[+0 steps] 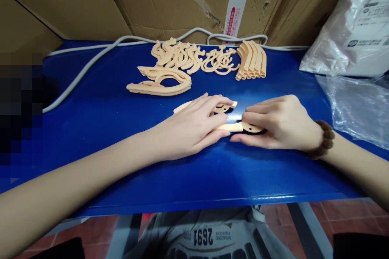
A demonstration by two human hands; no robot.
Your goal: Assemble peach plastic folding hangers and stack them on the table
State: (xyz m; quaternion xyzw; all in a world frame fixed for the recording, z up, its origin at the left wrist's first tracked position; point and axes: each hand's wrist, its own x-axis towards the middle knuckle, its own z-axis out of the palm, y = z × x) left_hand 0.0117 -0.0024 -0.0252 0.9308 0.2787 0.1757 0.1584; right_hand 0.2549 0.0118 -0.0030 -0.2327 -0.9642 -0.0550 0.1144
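Sight of the peach pieces point(234, 127) was largely blocked by both hands, which were brought together over them on the blue table point(100, 109), slightly toward 3 o'clock of its middle. Only a curved end at 12 o'clock of the fingers and a flat strip between the fingertips were left exposed, so their full shape and number could not be made out.

The left hand point(194, 126) was laid flat, fingers stretched and pressed on top of the pieces. The right hand point(281, 123) was curled against their other end, fingertips touching them; whether it was clamped on them could not be told. A pale glossy patch point(233, 117) between the fingertips could not be identified. A bead bracelet point(325, 139) was worn on the right wrist.

At 12 o'clock of the hands, well apart, 4 groups of like parts were seen: a flat stack point(159, 81), a pile of hooked parts point(179, 54), a tangle of looped parts point(220, 60) and a row of curved strips point(252, 60). A white cable point(91, 62) was run behind them, before cardboard boxes point(170, 0). Plastic bags point(355, 28), cut off by the frame, were piled at 2 o'clock. A pixelated patch point(18, 109) was masking the 9 o'clock edge.
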